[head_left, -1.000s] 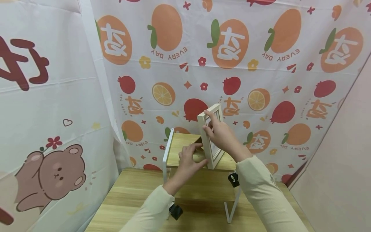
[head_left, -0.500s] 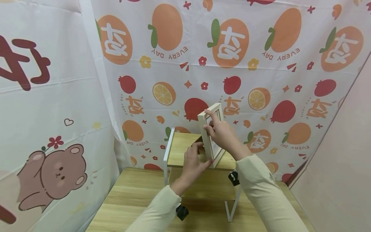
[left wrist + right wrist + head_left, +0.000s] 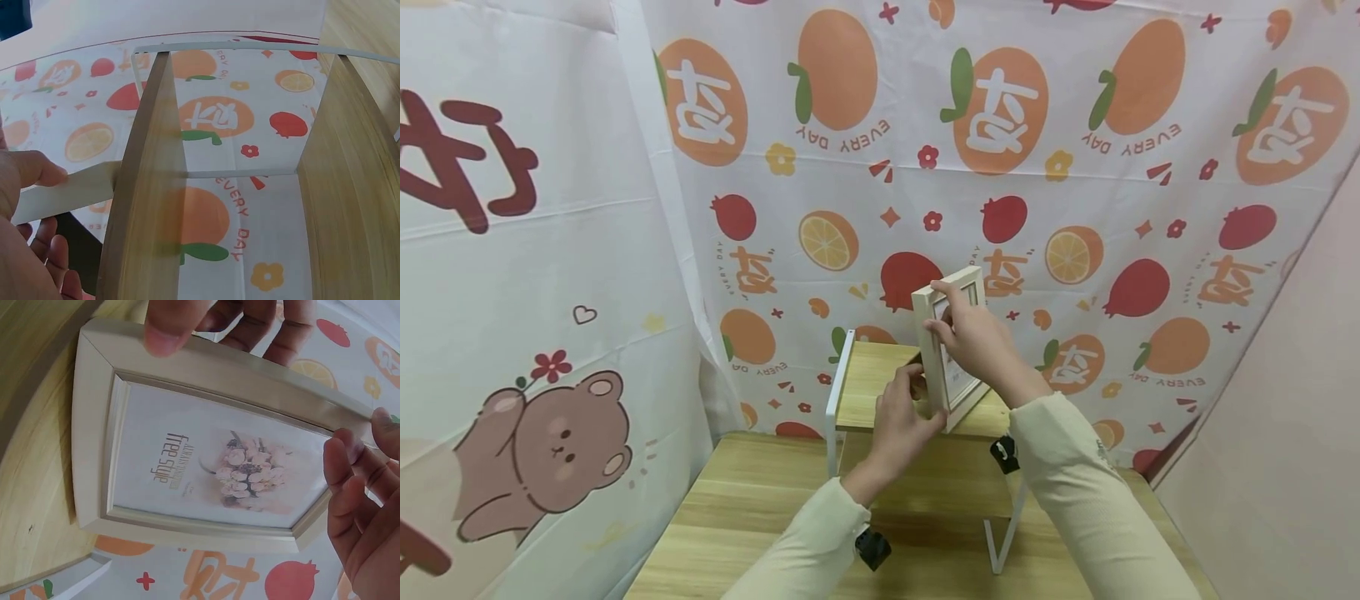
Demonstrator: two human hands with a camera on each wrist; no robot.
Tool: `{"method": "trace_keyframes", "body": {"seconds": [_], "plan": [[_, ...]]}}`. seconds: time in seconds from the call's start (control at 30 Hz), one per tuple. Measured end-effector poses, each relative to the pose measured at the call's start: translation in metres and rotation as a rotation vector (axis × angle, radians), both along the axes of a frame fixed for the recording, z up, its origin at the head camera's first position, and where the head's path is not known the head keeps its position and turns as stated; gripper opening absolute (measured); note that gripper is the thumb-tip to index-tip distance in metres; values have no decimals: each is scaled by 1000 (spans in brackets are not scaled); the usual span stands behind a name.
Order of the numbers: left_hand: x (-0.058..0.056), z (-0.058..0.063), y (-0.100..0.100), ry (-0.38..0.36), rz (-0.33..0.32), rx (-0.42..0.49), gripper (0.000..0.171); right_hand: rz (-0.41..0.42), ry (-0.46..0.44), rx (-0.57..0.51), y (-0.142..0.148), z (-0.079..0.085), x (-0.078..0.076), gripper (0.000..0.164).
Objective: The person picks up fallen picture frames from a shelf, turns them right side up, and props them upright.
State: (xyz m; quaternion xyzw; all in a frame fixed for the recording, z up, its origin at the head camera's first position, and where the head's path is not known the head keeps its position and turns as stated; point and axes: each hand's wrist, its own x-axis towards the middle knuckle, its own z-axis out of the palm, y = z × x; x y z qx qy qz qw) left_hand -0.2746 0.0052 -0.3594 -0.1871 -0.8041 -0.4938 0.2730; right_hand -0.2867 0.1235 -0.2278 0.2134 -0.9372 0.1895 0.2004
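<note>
A cream picture frame (image 3: 932,358) stands nearly upright, turned sideways, on the top board of a small wooden shelf (image 3: 876,367). Its face, in the right wrist view, shows a flower print (image 3: 250,465) with lettering behind the pane. My right hand (image 3: 977,342) grips the frame's upper part, index finger at the top. Lower down, my left hand (image 3: 898,421) pinches the near side edge, thumb in front and fingers behind. A dark panel (image 3: 81,240) shows beneath the frame's edge in the left wrist view, beside the left fingers; much of the frame's back is hidden.
The shelf has white metal legs (image 3: 996,546) and stands on a wood-grain table (image 3: 745,500). Fruit-printed cloth (image 3: 850,192) hangs close behind it. A bear-printed cloth (image 3: 561,442) covers the left side, and a pale panel (image 3: 1270,400) bounds the right.
My left hand has shifted right and up along the frame's near edge. The frame has turned slightly, showing more of its face. My right hand keeps its grip at the top.
</note>
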Motion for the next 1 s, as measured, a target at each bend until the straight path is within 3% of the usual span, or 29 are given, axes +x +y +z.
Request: {"method": "trace_keyframes", "body": {"seconds": [0.43, 1.0], "plan": [[-4, 4, -9, -69, -56, 49, 57, -113, -11, -17, -9, 6, -4, 46], [-14, 12, -27, -205, -162, -16, 58, -246, -11, 30, -6, 18, -22, 38]]}}
